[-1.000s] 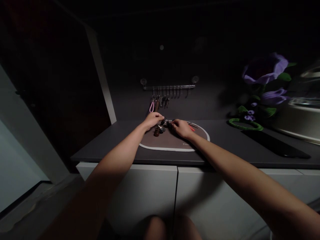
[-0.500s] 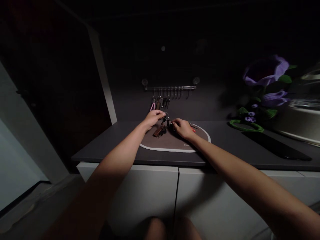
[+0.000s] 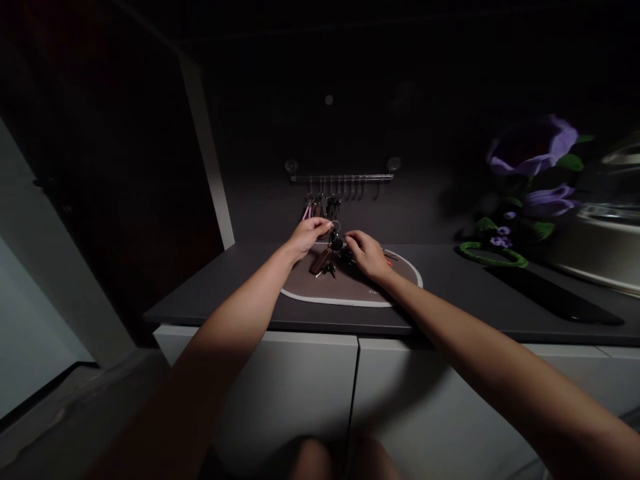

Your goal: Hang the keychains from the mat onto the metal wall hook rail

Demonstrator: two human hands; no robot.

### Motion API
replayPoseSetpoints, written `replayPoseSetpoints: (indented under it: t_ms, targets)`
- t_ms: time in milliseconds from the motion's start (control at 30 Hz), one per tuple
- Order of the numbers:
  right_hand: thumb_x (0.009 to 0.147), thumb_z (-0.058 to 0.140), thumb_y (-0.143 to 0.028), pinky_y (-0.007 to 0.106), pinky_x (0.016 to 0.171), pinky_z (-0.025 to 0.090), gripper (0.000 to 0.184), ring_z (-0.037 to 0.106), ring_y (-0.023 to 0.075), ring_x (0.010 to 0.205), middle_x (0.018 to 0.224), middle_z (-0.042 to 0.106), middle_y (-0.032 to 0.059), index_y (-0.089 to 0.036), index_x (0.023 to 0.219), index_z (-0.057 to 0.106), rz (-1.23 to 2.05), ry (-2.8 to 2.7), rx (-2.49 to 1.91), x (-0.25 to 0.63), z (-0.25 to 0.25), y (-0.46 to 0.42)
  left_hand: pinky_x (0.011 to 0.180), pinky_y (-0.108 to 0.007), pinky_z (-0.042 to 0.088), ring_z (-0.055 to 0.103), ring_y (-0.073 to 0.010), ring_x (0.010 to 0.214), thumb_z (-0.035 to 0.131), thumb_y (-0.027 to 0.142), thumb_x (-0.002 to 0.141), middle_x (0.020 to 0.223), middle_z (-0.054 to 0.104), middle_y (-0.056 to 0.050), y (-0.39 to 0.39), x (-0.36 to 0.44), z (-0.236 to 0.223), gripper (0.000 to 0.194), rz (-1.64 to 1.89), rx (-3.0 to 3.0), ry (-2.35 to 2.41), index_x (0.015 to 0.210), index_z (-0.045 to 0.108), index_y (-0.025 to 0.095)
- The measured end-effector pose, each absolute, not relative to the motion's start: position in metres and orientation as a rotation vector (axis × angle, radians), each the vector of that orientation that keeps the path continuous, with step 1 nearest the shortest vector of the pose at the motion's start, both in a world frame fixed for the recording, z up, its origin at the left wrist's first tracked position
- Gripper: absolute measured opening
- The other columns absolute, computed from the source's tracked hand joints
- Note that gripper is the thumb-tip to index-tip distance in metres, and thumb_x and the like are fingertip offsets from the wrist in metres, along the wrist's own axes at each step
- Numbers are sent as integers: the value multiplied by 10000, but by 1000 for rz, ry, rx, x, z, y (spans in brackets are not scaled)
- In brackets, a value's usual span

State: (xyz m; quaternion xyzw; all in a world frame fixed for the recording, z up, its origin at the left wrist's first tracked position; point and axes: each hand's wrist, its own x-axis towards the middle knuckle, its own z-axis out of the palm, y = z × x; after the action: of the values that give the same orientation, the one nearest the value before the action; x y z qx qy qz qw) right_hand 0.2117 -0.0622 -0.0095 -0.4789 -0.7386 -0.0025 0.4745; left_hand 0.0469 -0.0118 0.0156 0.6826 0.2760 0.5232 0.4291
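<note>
Over the brown oval mat [image 3: 300,285], my left hand [image 3: 306,237] pinches a metal key ring [image 3: 337,227] between thumb and fingertips. A bunch of keys [image 3: 329,269] with a brown strap-like fob [image 3: 321,262] and a round black piece [image 3: 337,244] hangs from the ring. My right hand [image 3: 369,255] is just right of the bunch, its thumb and forefinger slightly apart, with nothing visible between them. Dark items and something red [image 3: 389,263] lie on the mat by the right hand, partly hidden by it.
On the back wall, a clear hook rail [image 3: 343,178] carries several key bunches [image 3: 320,203] at its left. To the right stand purple flowers [image 3: 533,147] in a green ring base [image 3: 493,255], a flat black object [image 3: 553,293] and a pale rounded appliance [image 3: 603,247]. White cabinet doors [image 3: 300,387] lie below the counter.
My right hand's fingers have lifted slightly and come apart. The keys and fob under my left hand have swung and turned a little; the left hand stays on the ring.
</note>
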Motion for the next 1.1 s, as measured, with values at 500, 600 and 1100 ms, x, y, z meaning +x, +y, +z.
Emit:
replayPoseSetpoints:
  t_ms: [500, 600, 1100]
  targets:
    - [790, 512, -410, 287, 721, 404, 234, 521, 159, 816, 871, 581, 45, -190, 835, 576, 81, -1699, -912, 211, -8, -57, 676, -231, 355, 455, -82, 654, 690, 416, 618, 691, 557, 18, -18, 54, 14, 336, 1346, 1798, 574, 761, 595, 128]
    - [778, 525, -410, 279, 700, 398, 230, 517, 152, 782, 835, 578, 38, -187, 799, 575, 82, -1683, -892, 210, -6, -57, 672, -229, 356, 452, -82, 649, 693, 424, 613, 683, 553, 19, -18, 54, 14, 343, 1360, 1799, 570, 758, 595, 129]
    - [742, 554, -381, 245, 653, 384, 203, 453, 99, 661, 716, 523, -15, -184, 787, 534, 390, -1537, -781, 211, 1, -50, 654, -238, 387, 482, -81, 649, 708, 352, 609, 742, 595, -9, -17, 53, 16, 360, 1323, 1726, 618, 874, 635, 120]
